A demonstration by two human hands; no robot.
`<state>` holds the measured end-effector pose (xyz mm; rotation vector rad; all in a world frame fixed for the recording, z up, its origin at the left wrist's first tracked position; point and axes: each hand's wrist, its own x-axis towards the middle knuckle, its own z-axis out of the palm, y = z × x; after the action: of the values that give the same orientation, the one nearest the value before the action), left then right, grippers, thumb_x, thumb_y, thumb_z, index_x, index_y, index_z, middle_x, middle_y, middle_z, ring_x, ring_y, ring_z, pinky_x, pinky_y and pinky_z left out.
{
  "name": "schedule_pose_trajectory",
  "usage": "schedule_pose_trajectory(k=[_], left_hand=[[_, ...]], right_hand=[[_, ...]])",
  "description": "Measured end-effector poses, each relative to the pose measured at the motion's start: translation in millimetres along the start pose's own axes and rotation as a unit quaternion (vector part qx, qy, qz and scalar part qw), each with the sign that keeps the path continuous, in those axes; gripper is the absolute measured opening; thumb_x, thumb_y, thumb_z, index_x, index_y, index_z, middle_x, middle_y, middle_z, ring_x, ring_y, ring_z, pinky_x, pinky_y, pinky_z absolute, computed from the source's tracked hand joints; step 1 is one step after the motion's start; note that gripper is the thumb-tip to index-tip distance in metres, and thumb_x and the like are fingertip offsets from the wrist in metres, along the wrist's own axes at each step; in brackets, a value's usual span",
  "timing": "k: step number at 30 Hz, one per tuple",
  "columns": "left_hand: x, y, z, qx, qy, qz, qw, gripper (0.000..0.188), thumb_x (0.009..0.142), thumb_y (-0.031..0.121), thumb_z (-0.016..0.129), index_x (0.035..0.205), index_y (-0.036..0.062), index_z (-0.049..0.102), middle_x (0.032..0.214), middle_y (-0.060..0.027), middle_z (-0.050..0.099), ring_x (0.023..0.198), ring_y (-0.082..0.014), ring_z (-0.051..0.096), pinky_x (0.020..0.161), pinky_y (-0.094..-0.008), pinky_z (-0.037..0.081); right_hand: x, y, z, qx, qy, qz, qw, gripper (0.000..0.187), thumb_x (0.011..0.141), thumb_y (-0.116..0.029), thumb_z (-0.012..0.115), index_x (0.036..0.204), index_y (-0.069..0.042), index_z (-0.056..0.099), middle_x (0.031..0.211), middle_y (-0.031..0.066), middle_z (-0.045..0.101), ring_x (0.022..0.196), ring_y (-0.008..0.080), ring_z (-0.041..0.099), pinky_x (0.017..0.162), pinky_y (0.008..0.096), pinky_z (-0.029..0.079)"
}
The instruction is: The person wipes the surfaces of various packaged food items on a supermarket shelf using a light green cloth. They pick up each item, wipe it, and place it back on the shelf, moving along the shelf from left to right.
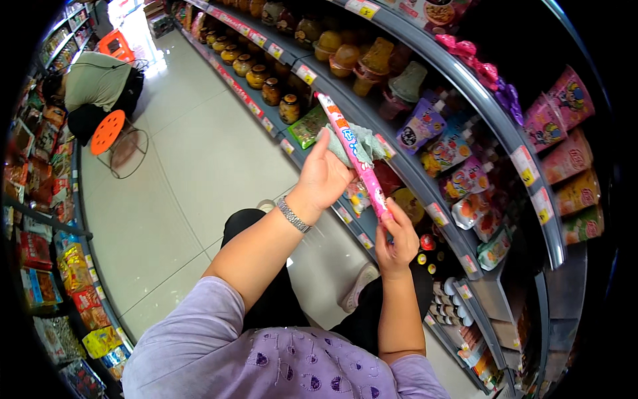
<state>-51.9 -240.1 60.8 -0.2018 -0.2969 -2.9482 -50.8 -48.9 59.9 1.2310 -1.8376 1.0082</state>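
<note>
In front of the shelves I hold a long, thin pink packet point(347, 138), tilted with its far end up and to the left. My right hand point(397, 239) is closed, pinching the packet's near end between thumb and fingers. A grey-green cloth point(368, 143) lies behind and against the packet's middle. My left hand point(324, 174) is closed on this cloth, thumb raised, its fingertips partly hidden behind the packet. A metal-band watch point(293, 215) circles my left wrist.
Glass jars point(256, 76) line the lower left shelf. Jelly cups point(345, 58) and spouted pouches point(446, 151) stand on the shelf at right. An orange-topped stool point(108, 132) and a bent-over person point(100, 80) occupy the far-left aisle. Packaged snacks point(73, 266) fill the left shelf.
</note>
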Motion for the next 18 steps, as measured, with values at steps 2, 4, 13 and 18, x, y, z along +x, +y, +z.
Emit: schedule_pose_trajectory(k=[2,4,13,18], left_hand=[[5,0,-12,0.003,0.030,0.013,0.999,0.040,0.095,0.039,0.043,0.117,0.0063,0.049,0.114,-0.0108,0.058,0.107,-0.0250,0.055,0.094,-0.0414,0.041],[6,-1,-6,0.015,0.028,0.009,0.999,0.028,0.095,0.028,0.048,0.113,0.0064,0.052,0.106,-0.0082,0.062,0.100,-0.0208,0.058,0.090,-0.0369,0.045],[14,-28,-11,0.083,0.035,0.046,0.995,0.022,0.094,0.016,0.050,0.111,0.0026,0.052,0.106,-0.0059,0.061,0.098,-0.0149,0.059,0.087,-0.0313,0.048],[11,-41,-6,0.167,0.072,0.058,0.982,0.022,0.092,0.014,0.054,0.111,0.0044,0.049,0.107,-0.0048,0.058,0.101,-0.0122,0.055,0.090,-0.0302,0.045]], right_hand=[[-13,6,10,0.055,-0.004,0.030,0.998,0.030,0.065,0.010,0.069,0.091,0.000,0.059,0.097,0.0200,0.064,0.083,0.0320,0.066,0.070,0.0331,0.053],[-17,8,14,0.115,0.008,0.110,0.987,0.024,0.072,0.008,0.067,0.091,0.000,0.055,0.091,0.0197,0.065,0.079,0.0288,0.066,0.068,0.0331,0.054],[-21,16,9,0.668,-0.044,0.619,0.411,0.013,0.089,-0.008,0.055,0.098,-0.001,0.048,0.085,0.0174,0.064,0.070,0.0237,0.064,0.067,0.0316,0.053],[-23,4,22,0.165,-0.058,0.350,0.920,0.035,0.083,-0.009,0.066,0.111,0.001,0.048,0.090,0.0097,0.060,0.076,0.0183,0.060,0.069,0.0289,0.049]])
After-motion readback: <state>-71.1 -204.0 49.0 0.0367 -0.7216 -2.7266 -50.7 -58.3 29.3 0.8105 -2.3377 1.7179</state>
